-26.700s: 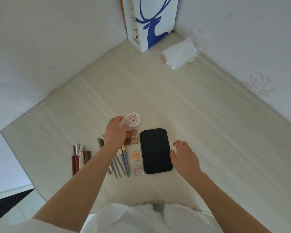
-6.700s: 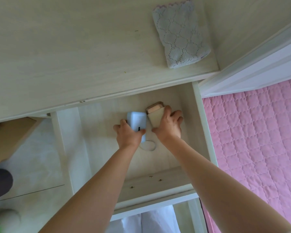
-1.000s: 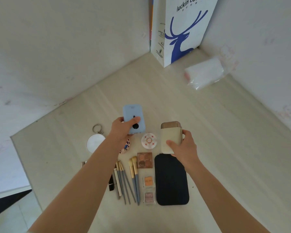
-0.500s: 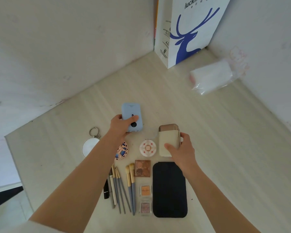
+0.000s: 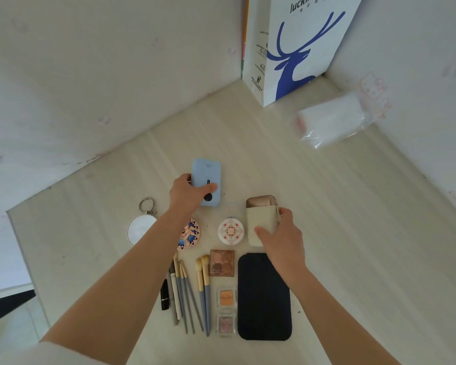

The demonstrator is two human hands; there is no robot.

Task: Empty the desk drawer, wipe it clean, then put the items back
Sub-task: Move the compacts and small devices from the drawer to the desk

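My left hand (image 5: 188, 192) grips a light blue flat device (image 5: 206, 177) low over the desk top (image 5: 340, 233), thumb across its face. My right hand (image 5: 279, 235) grips a cream case with a bronze cap (image 5: 261, 217) just right of a round patterned compact (image 5: 231, 231). Laid out below are a pink and blue round compact (image 5: 191, 233), a round mirror with a key ring (image 5: 140, 227), an eyeshadow palette (image 5: 222, 262), several brushes (image 5: 202, 285), two small square pans (image 5: 226, 309) and a black flat pouch (image 5: 263, 296). The drawer is out of view.
A white paper bag with a blue deer (image 5: 295, 46) stands in the far corner. A clear plastic packet of white tissue (image 5: 329, 122) lies against the right wall. Walls close the desk on the left and right. The desk's left edge (image 5: 19, 233) drops to the floor.
Over the last second both hands lowered the blue device and the cream case toward the desk, above the laid-out row. Earlier, both were lifted out of the open drawer.
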